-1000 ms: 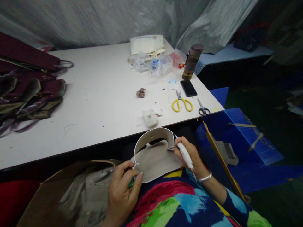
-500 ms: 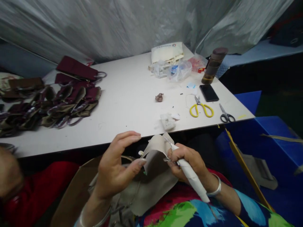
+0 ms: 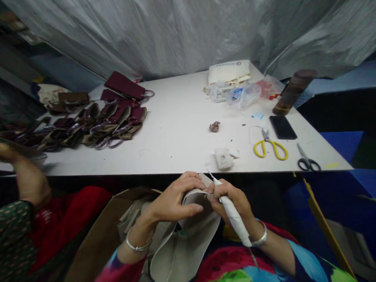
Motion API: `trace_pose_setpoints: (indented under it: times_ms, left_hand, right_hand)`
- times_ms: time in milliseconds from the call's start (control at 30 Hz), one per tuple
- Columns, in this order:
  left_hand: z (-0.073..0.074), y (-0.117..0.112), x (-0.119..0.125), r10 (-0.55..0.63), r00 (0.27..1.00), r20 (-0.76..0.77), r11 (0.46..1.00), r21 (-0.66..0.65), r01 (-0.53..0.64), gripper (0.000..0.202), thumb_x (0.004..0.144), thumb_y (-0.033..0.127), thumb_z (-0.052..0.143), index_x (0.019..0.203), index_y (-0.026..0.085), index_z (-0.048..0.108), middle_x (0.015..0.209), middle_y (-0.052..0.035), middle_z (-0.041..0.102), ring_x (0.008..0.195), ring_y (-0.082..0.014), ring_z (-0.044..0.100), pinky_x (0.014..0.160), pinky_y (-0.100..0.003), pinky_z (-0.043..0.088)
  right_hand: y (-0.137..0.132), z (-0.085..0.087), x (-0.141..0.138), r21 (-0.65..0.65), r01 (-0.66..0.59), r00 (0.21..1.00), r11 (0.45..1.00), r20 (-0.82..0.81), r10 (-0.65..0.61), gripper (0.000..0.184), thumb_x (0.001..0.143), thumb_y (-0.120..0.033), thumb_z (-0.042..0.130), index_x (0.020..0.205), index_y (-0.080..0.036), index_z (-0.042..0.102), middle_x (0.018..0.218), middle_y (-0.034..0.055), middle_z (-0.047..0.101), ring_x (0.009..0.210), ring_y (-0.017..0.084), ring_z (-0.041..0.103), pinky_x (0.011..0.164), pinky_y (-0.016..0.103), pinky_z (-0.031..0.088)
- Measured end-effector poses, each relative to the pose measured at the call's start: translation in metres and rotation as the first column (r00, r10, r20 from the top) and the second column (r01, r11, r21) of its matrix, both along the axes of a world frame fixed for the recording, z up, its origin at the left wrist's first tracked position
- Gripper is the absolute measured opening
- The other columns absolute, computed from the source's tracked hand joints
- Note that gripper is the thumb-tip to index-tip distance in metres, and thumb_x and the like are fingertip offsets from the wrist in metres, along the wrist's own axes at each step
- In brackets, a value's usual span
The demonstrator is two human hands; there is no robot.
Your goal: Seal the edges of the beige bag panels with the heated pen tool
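Observation:
A beige bag piece (image 3: 195, 227), of smooth leather-like material with a seam, hangs over my lap below the table edge. My left hand (image 3: 179, 199) is closed on its upper rim, fingers over the outside and thumb inside. In my right hand (image 3: 235, 199) is a slim tool wrapped in white (image 3: 235, 221), its thin metal tip pointing up and away from me. The fingertips of that hand also touch the rim, close to the left fingers. What kind of tool it is, I cannot tell.
On the white table (image 3: 179, 137) lie yellow-handled scissors (image 3: 270, 149), black-handled scissors (image 3: 308, 159), a phone (image 3: 282, 127), a bottle (image 3: 295, 92) and a whitish block (image 3: 223, 158). Maroon bags (image 3: 125, 86) crowd the left. A co-worker's hand (image 3: 32, 180) is at far left; a cardboard box (image 3: 96, 231) stands beside me.
My left hand, open and apart from the rim before, has moved right and closed on the bag piece. The view has turned left. The co-worker's hand has moved.

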State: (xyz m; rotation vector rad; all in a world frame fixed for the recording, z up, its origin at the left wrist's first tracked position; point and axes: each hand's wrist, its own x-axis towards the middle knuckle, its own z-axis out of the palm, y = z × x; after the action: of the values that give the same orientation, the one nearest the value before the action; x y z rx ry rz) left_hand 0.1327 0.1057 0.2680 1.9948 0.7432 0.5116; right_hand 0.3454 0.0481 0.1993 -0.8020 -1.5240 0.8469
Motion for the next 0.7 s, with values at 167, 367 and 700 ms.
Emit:
trace_pose_setpoints:
  times_ms: [167,367,700]
  left_hand:
    - [-0.028,-0.021,0.014,0.313,0.949,0.032,0.941,-0.15,-0.305,0.027,0.085,0.027,0.075,0.111,0.017,0.077,0.111,-0.0088,0.078,0.104,-0.0258,0.071,0.097,-0.036,0.053]
    - [-0.045,-0.048,0.026,0.555,0.825,0.105,0.824,-0.204,-0.528,0.036,0.077,0.017,0.081,0.112,0.021,0.081,0.113,-0.0065,0.079,0.106,-0.0256,0.072,0.098,-0.034,0.055]
    - [-0.031,-0.058,0.013,0.615,0.77,0.171,0.788,-0.107,-0.606,0.007,0.08,0.026,0.083,0.082,0.02,0.085,0.08,-0.0057,0.075,0.077,-0.0201,0.071,0.07,-0.027,0.057]
  right_hand:
    - [0.005,-0.008,-0.007,-0.007,-0.009,0.999,1.0,-0.049,0.008,0.021,0.096,-0.006,0.066,0.095,-0.025,0.056,0.096,0.0,0.064,0.085,0.015,0.065,0.077,0.026,0.051]
    - [0.001,-0.008,-0.011,-0.014,-0.001,0.997,1.0,-0.081,0.0,0.015,0.099,-0.011,0.066,0.098,-0.024,0.058,0.098,0.0025,0.065,0.087,0.017,0.066,0.078,0.029,0.054]
    - [-0.008,-0.005,0.003,-0.011,-0.01,0.99,1.0,-0.141,0.008,0.011,0.1,-0.028,0.072,0.098,-0.023,0.063,0.098,0.0051,0.071,0.087,0.019,0.069,0.079,0.031,0.057]
